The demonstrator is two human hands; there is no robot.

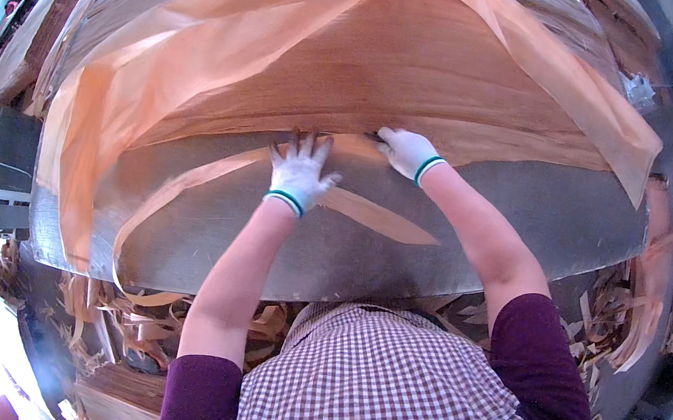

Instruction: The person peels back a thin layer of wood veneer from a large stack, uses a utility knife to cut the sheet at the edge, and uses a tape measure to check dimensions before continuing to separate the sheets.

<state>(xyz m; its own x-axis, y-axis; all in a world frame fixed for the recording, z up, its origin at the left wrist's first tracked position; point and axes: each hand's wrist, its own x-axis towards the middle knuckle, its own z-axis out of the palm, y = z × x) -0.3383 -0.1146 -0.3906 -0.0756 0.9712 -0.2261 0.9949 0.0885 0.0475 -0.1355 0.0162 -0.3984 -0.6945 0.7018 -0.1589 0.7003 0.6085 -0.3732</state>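
Both hands, left (300, 173) spread, right (406, 150) gripping veneer sheet (396, 69); scraps (133, 309) litter floor.

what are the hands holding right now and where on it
The right hand pinches the near edge of the thin wood veneer sheet. The left hand lies flat, fingers spread, pressing that same edge onto the grey metal table; it grips nothing.

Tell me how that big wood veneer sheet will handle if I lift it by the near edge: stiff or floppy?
Likely floppy: the veneer sheet already billows and folds over itself above the metal table. Probably light, since it arches up unsupported. Possibly fragile: torn strips trail from its edge, so the left hand and right hand should support it widely.
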